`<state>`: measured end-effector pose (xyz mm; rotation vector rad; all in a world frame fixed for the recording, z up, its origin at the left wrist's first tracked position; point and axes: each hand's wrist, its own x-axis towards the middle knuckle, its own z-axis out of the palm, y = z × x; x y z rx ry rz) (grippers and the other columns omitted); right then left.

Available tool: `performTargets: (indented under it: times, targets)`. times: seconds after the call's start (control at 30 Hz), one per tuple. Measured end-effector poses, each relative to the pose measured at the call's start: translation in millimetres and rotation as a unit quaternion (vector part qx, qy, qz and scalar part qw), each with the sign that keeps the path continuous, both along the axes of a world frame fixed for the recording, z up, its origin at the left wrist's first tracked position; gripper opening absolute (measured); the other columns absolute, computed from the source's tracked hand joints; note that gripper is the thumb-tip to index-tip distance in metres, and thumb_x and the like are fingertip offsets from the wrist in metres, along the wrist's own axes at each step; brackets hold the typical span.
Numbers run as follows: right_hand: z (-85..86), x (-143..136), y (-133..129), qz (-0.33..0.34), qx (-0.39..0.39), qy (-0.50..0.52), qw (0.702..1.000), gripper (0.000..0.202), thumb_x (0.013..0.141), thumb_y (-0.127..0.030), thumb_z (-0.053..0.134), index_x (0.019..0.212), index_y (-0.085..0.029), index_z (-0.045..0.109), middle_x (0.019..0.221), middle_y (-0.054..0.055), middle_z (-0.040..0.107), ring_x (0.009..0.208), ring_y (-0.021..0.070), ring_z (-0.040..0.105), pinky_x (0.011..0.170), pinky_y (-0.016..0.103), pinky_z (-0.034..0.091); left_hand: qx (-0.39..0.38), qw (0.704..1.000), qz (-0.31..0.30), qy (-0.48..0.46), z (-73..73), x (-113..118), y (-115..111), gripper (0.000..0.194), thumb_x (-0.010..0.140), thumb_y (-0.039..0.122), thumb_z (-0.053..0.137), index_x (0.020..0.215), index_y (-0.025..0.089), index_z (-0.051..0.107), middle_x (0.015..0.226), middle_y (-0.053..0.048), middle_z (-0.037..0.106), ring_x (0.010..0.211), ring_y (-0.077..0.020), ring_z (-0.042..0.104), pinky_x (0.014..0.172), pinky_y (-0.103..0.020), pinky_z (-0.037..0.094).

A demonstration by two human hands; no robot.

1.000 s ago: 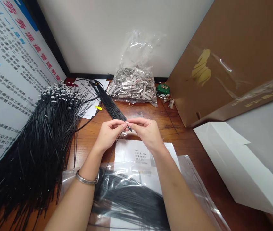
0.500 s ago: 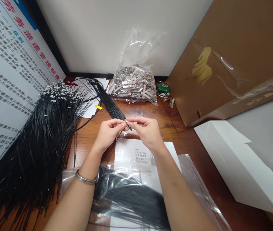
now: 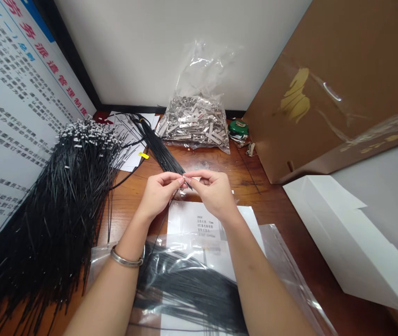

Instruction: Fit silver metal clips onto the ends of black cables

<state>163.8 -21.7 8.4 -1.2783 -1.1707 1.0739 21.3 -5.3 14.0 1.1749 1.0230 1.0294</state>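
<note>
My left hand (image 3: 160, 193) is closed in a pinch on a thin black wire (image 3: 165, 217), which trails down toward me. Fingertip to fingertip with it, my right hand (image 3: 216, 192) is also pinched. Whatever sits between the right fingers is too small and covered to make out. Just behind both hands lies a bundle of black wires (image 3: 164, 151), its near ends partly hidden by my fingers. Under my forearms is a clear plastic bag (image 3: 276, 252) holding black wires (image 3: 199, 280), over a printed sheet (image 3: 185, 217).
A large heap of black wires with white tips (image 3: 62, 200) fills the left side. At the back stands a clear bag of small metal pieces (image 3: 199, 123), beside a green tape measure (image 3: 238, 128). A brown box (image 3: 325, 84) and a white box (image 3: 346, 238) stand right.
Both hands stay almost in place; the right fingers shift slightly against the left fingertips. Everything else looks the same.
</note>
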Motion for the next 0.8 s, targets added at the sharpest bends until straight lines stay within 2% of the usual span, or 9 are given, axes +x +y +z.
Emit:
performTargets:
  times: [0.1, 0.27, 0.4, 0.57, 0.8]
  targets:
    - [-1.9, 1, 0, 0.000, 0.004, -0.024, 1.000, 0.015, 0.069, -0.031, 0.070, 0.078, -0.019, 0.074, 0.068, 0.004, 0.070, 0.049, 0.0119, 0.051, 0.048, 0.028, 0.042, 0.012, 1.000, 0.002, 0.007, -2.3, -1, 1, 0.018, 0.069, 0.031, 0.075, 0.071, 0.014, 0.072, 0.067, -0.005, 0.069, 0.056, -0.0114, 0.056, 0.054, -0.024, 0.043]
    - [-0.2, 2, 0, -0.004, -0.023, -0.053, 0.998, 0.015, 0.070, -0.031, 0.068, 0.076, -0.018, 0.073, 0.048, -0.003, 0.054, 0.042, 0.0086, 0.034, 0.043, 0.025, 0.026, 0.021, 1.000, -0.015, 0.003, -7.1, -1, 1, 0.018, 0.070, 0.031, 0.073, 0.074, 0.014, 0.071, 0.070, -0.003, 0.069, 0.061, -0.0116, 0.058, 0.058, -0.024, 0.045]
    - [2.6, 1, -1, -0.010, -0.026, -0.054, 0.998, 0.015, 0.071, -0.031, 0.067, 0.076, -0.018, 0.072, 0.044, -0.006, 0.046, 0.042, 0.0079, 0.028, 0.043, 0.026, 0.022, 0.013, 1.000, -0.009, 0.000, -8.5, 0, 1, 0.017, 0.069, 0.030, 0.073, 0.075, 0.014, 0.070, 0.070, -0.003, 0.069, 0.062, -0.0120, 0.059, 0.057, -0.024, 0.045]
    - [3.5, 0, 0, -0.013, -0.035, -0.029, 0.999, 0.015, 0.069, -0.032, 0.068, 0.075, -0.018, 0.070, 0.052, -0.002, 0.058, 0.044, 0.0094, 0.039, 0.044, 0.026, 0.027, 0.002, 1.000, 0.020, 0.008, -7.1, 1, 1, 0.019, 0.067, 0.032, 0.074, 0.074, 0.014, 0.069, 0.068, -0.004, 0.069, 0.060, -0.0133, 0.059, 0.055, -0.025, 0.045]
    - [0.5, 0, 0, -0.025, -0.036, -0.019, 0.999, 0.015, 0.067, -0.030, 0.071, 0.073, -0.017, 0.071, 0.059, 0.002, 0.066, 0.050, 0.0133, 0.053, 0.050, 0.028, 0.038, 0.021, 0.999, 0.011, 0.027, -10.7, 1, 0, 0.022, 0.073, 0.034, 0.071, 0.075, 0.013, 0.067, 0.070, -0.004, 0.069, 0.062, -0.0125, 0.060, 0.059, -0.024, 0.045]
